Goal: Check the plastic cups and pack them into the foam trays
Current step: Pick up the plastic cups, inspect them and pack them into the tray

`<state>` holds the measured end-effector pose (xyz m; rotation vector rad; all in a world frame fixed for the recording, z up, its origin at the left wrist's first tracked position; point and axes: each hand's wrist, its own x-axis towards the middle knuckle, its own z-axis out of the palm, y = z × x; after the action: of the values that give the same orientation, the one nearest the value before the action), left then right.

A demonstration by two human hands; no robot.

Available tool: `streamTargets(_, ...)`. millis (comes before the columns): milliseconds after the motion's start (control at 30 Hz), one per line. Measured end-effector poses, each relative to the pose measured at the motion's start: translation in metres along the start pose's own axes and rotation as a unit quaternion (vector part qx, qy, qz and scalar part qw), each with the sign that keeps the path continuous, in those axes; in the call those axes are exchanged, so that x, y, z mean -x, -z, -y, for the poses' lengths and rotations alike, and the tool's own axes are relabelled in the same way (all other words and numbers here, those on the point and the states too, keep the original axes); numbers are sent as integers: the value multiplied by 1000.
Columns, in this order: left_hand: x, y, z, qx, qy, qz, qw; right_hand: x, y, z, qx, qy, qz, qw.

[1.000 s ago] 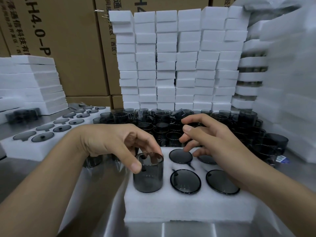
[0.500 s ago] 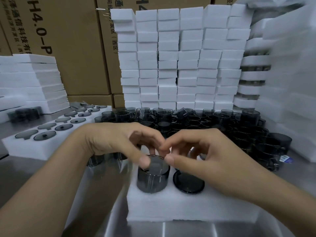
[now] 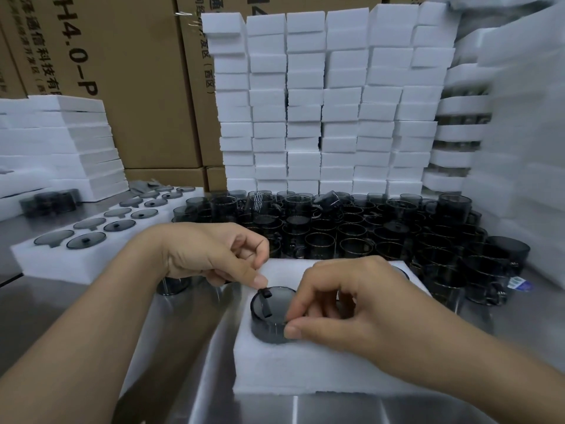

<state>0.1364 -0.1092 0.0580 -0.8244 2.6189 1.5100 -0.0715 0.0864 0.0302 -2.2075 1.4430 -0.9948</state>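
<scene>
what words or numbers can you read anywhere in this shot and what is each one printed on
"H4.0-P", sideways, start cut off: left cardboard box
"通信科技有", a column cut off at both ends: same box
"(西区)": middle cardboard box
Too blurred to read: the small column above "(西区)"
Cut off by the frame: large print at that box's top edge
Too small to read: blue and white label at far right

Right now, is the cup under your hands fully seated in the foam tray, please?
Partly in: the cup stands upright in a hole, its upper wall showing above the foam tray.
</scene>
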Motion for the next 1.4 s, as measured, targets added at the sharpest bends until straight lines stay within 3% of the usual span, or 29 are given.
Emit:
streamTargets(300,-3,-3,-4,-60,46,3,997,3,1,4,84,0,57,995)
streamTargets(433,-5,-3,-5,-49,-6,-20,999,4,2,5,88,3,56,995)
streamTargets(500,-14,-2,-5,-20,-53,-167,984,4,3,6,40,-19,55,997)
streamTargets(533,-19,-1,-3,-25,-72,-279,957,4,4,6,18,-26,52,998)
streamTargets(600,-31,2,5,-102,-89,-497,857,3,6,7,-10,-27,36,999)
streamTargets(633,-34,0,9,-153,-87,-560,810,2,7,6,-18,-24,26,999)
streamTargets(700,-40,-3,16,-227,-80,-607,757,1,8,6,-25,-23,17,999)
streamTargets(800,-46,-1,29,-266,-34,-622,736,2,6,8,-27,-35,24,999)
streamTargets(900,-44,4,40,-297,63,-593,746,1,5,9,-20,-39,23,999)
streamTargets(1033,-44,6,51,-317,107,-568,751,1,5,8,-12,-42,19,999)
streamTargets(1133,-45,4,48,-315,106,-563,757,1,4,7,-14,-41,17,999)
streamTargets(1267,-49,3,48,-318,50,-524,789,1,3,5,-9,-38,18,999)
streamTargets(1400,-51,3,46,-318,50,-533,783,1,2,2,-1,-36,21,999)
